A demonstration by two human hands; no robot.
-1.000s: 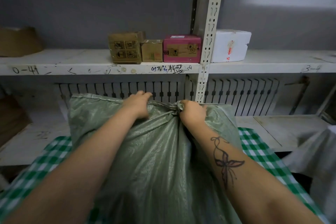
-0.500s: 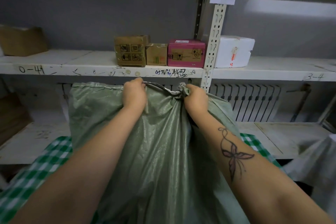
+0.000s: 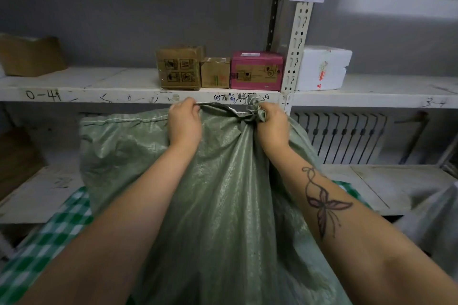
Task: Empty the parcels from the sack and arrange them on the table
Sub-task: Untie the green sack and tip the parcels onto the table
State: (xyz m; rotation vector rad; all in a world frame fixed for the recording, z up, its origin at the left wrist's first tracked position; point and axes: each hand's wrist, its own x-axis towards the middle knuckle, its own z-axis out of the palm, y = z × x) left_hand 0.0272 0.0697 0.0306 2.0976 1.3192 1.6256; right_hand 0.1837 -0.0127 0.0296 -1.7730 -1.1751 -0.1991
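A large green woven sack (image 3: 218, 205) stands upright in front of me and fills the middle of the view. My left hand (image 3: 184, 124) grips its top edge. My right hand (image 3: 271, 126) is closed on the bunched, knotted corner of the sack's top. The sack rests over a table with a green-and-white checked cloth (image 3: 49, 238), visible at the lower left and a little at the right. Whatever is inside the sack is hidden.
White metal shelving (image 3: 99, 86) runs behind the table. On the middle shelf stand two brown boxes (image 3: 179, 68), a pink box (image 3: 256, 70) and a white foam box (image 3: 323, 68). Another brown box (image 3: 29, 56) sits far left. A pale sack (image 3: 436, 220) is at the right edge.
Both hands have lifted the top of the sack higher, up to the level of the middle shelf edge. The sack's fabric is pulled tauter.
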